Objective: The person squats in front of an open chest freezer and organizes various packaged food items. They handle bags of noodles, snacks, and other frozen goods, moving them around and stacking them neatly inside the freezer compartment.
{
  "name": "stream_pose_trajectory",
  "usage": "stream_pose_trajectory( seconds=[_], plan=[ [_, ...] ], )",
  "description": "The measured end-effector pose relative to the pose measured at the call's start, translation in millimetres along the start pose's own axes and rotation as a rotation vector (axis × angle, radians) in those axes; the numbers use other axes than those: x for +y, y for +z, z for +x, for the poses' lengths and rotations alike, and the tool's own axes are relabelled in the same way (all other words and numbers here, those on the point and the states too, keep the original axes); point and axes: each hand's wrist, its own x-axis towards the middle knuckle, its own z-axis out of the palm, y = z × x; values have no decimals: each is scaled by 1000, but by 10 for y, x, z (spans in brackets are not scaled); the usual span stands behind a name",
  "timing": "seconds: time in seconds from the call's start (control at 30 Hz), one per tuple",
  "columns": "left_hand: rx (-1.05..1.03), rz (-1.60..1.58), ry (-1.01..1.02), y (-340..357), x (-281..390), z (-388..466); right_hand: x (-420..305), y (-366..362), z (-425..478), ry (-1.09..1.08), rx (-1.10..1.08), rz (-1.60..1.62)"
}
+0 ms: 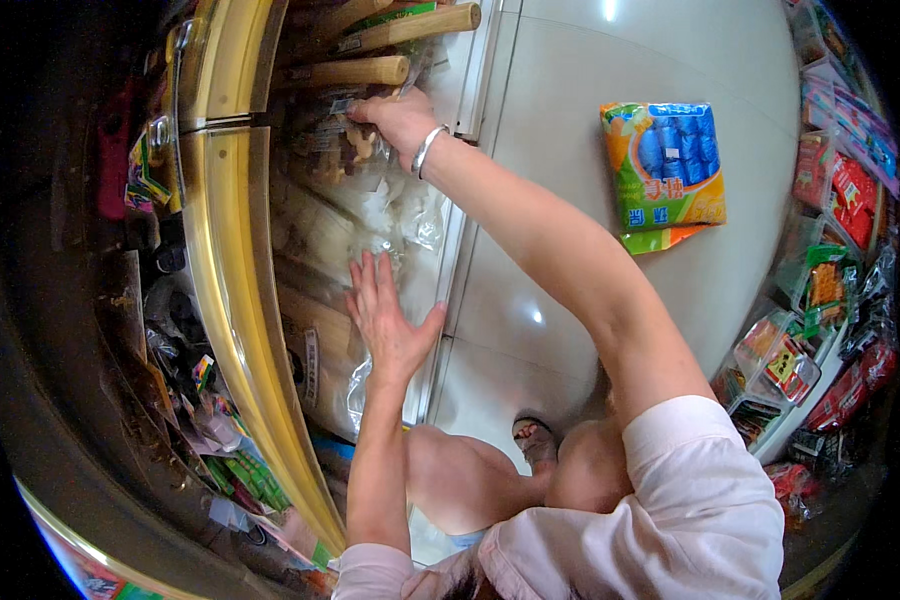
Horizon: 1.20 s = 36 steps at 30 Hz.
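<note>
On the low shelf (424, 300), my left hand (390, 330) is spread, palm down, with the thumb well apart from the fingers. Its fingertips reach the edge of white items in clear plastic bags (379, 206). Farther up, my right hand (401, 124), with a silver bangle (426, 152) at the wrist, grips a clear plastic package (356, 146) holding small light-brown pieces. Some of its fingers are hidden from view. Just beyond that hand lie thick wooden rods (360, 71), possibly rolling pins. Below and left of my left hand rests a wrapped flat wooden board (319, 330).
A yellow shelf edge strip (232, 262) runs along the left, above the low shelf. On the tiled floor (540, 277) lies a colourful pack of blue shoe covers (667, 165). Clear bins of packaged goods (780, 352) line the right side. My sandalled foot (534, 442) is below.
</note>
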Motion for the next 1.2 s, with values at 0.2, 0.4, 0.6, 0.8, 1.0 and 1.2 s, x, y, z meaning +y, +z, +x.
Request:
stream_pose_trajectory(
  seconds=[0.2, 0.4, 0.6, 0.8, 1.0, 1.2],
  plan=[
    [-23, 19, 33, 15, 56, 61, -110, -154, 355, 55, -26, 293],
    [-9, 45, 12, -7, 10, 31, -725, -188, 133, 162, -164, 391],
    [0, 22, 22, -38, 27, 47, -758, -1015, -463, 282, -403, 417],
    [-92, -119, 131, 89, -274, -13, -806, -2024, -1456, 358, -374, 250],
    [-106, -32, 24, -115, -77, 36, -560, -3023, -2155, 285, -179, 94],
    [-67, 5, 49, -59, -60, 31, -154, -3520, -2672, 554, -245, -86]
  ],
)
